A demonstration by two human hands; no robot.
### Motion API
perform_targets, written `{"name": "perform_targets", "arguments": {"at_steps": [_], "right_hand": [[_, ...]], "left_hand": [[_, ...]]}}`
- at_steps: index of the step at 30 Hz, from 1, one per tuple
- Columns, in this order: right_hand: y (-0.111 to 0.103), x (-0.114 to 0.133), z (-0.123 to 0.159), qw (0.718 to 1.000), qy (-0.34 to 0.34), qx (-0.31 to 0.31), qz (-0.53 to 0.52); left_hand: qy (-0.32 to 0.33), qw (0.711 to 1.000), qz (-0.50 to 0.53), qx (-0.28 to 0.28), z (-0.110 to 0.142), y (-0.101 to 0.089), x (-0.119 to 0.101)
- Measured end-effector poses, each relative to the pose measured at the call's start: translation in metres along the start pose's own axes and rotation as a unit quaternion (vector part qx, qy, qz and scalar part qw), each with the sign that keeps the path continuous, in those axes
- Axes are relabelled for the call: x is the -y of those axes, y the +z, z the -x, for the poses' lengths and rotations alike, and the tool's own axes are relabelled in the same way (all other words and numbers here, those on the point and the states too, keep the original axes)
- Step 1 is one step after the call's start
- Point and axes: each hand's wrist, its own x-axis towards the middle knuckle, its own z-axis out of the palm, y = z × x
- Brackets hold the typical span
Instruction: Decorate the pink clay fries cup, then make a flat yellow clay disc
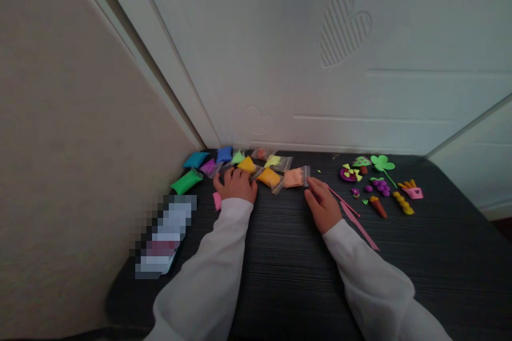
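Note:
My left hand lies palm down with fingers spread, its fingertips among the small clay packets. Close to those fingers are a yellow packet and a purple packet; a pink packet shows partly beside the wrist. An orange-yellow packet is right of my thumb. My right hand rests on the table, fingers extended and thumb apart, near the clear edge of a peach packet. Beside it lie a thin pink stick and a pink plastic clay knife.
Blue, teal and green packets lie at the back left, above a phone with a blurred screen. Several small clay figures, including purple grapes and a green clover, stand right. A white panel borders the dark table.

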Motion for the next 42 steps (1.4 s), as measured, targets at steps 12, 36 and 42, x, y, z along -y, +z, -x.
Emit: {"name": "perform_targets", "arguments": {"at_steps": [12,36,42], "right_hand": [[0.024,0.01,0.004,0.978,-0.059,0.008,0.2],[0.005,0.029,0.006,0.901,0.148,0.084,-0.399],[0.002,0.025,0.008,0.95,0.089,0.075,-0.289]], "left_hand": [[0.033,0.998,-0.026,-0.05,-0.008,0.007,0.0],[-0.15,0.636,0.72,0.234,0.029,0.001,-0.039],[-0.124,0.64,0.706,0.278,0.029,-0.002,-0.035]]}}
